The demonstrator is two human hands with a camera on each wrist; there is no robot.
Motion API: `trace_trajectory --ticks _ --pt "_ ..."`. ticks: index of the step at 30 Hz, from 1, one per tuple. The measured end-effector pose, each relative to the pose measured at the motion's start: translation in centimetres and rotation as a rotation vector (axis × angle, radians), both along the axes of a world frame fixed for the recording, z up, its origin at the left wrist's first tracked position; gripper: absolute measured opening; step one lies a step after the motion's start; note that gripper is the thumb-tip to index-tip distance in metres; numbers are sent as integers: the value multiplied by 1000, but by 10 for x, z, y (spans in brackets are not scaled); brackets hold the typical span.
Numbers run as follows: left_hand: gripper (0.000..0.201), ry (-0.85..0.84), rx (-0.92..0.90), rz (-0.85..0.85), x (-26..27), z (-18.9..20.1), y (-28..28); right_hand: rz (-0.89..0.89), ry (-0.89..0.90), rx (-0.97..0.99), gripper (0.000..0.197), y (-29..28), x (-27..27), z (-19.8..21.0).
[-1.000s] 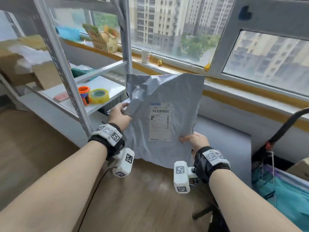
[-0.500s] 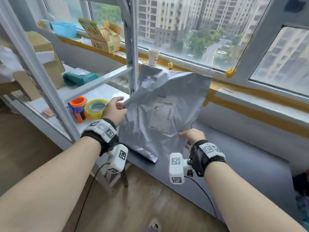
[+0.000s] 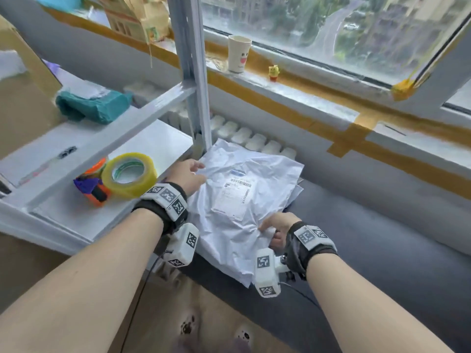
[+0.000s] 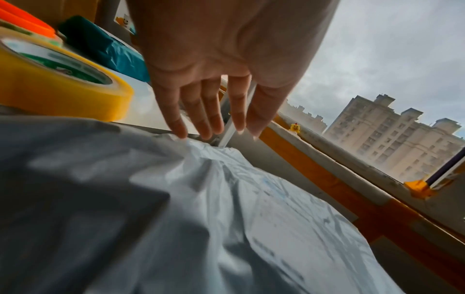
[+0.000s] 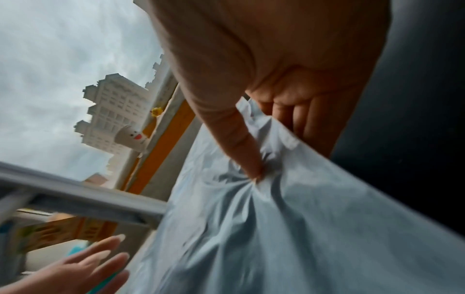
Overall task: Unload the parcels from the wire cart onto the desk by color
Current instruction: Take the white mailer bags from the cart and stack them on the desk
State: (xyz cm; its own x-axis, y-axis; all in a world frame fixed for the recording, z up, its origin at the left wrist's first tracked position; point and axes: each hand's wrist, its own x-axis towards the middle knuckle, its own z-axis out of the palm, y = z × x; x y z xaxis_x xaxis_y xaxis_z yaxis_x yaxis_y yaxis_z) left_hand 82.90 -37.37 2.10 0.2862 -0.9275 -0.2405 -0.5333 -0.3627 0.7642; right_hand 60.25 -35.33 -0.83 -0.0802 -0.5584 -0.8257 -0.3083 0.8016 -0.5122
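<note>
Two hands are on the same grey parcel (image 3: 237, 200), which lies label-up on the dark counter (image 3: 369, 250) on top of other pale parcels whose edges peek out at its right side and near corner. My left hand (image 3: 187, 174) hovers at the parcel's far left corner, fingers (image 4: 201, 119) straight and spread, the tips just at the crumpled plastic (from the left wrist view I cannot tell whether they truly touch it). My right hand (image 3: 276, 229) pinches the near right edge, thumb (image 5: 241, 143) pressed down into a bunch of wrinkles on top and the other fingers curled beneath the film. The stack sits at the counter's left end, against the foot of the shelf post (image 3: 196, 80) and just in front of a row of white ribbed things along the wall. On the shelf (image 3: 76, 217) beside my left wrist sits a yellow tape roll (image 3: 130, 174) touching an orange and purple dispenser (image 3: 91, 184), and farther back a teal bag (image 3: 94, 105). Up on the sill (image 3: 293, 90) stand a paper cup (image 3: 238, 53) with a smiling face and, near it, a small yellow figure (image 3: 274, 72). The cart is not in sight from any view.
</note>
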Motion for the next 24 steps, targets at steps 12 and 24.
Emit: trace_trajectory --ticks 12,24 --pt "54 -200 223 -399 -26 -11 -61 280 547 -579 64 -38 11 27" --pt "75 -466 218 -658 -16 -46 -73 615 585 -273 109 -42 55 -16"
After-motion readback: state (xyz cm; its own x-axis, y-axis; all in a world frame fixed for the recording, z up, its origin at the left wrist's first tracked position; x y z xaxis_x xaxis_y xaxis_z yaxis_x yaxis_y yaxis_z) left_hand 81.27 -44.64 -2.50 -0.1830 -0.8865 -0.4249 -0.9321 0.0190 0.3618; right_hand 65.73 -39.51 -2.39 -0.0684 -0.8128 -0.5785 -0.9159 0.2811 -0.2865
